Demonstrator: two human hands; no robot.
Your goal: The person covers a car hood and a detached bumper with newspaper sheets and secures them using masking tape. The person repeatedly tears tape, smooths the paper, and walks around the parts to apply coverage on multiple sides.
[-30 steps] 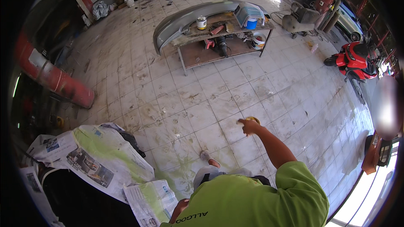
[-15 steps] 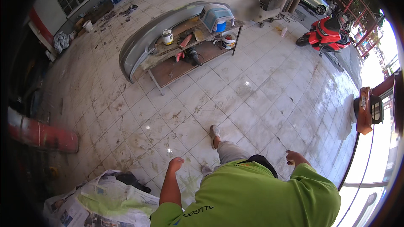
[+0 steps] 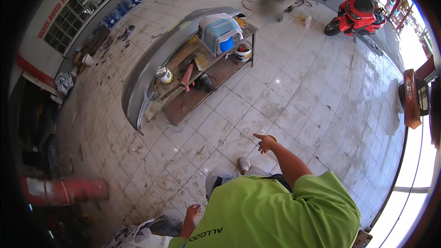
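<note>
My right hand (image 3: pixel 265 143) reaches forward over the tiled floor, index finger stretched out and the others loosely bent. A small yellow curved edge (image 3: pixel 274 138) shows by its wrist; I cannot tell what it is. Low beside my body, my left hand (image 3: pixel 193 211) has its fingers curled in, with nothing seen in them. Ahead stands a low two-level workbench (image 3: pixel 186 105), apart from both hands. On it are a paint can (image 3: pixel 164 75), a sanding block (image 3: pixel 187 74) and a paper-covered piece with blue on it (image 3: pixel 218 32). A grey car bumper (image 3: pixel 133 87) leans along its far side.
A white bucket (image 3: pixel 243 52) sits at the bench's right end. A red motorcycle (image 3: pixel 356 16) is parked at the far right. A red cylinder (image 3: pixel 82 189) lies at the left, and crumpled newspaper (image 3: pixel 142 236) is near my left hand. Blue water bottles (image 3: pixel 121 9) line the wall.
My right hand has swung forward and left, its index finger now extended. My left hand has dropped back toward my body. The view has turned, and the bench appears nearer.
</note>
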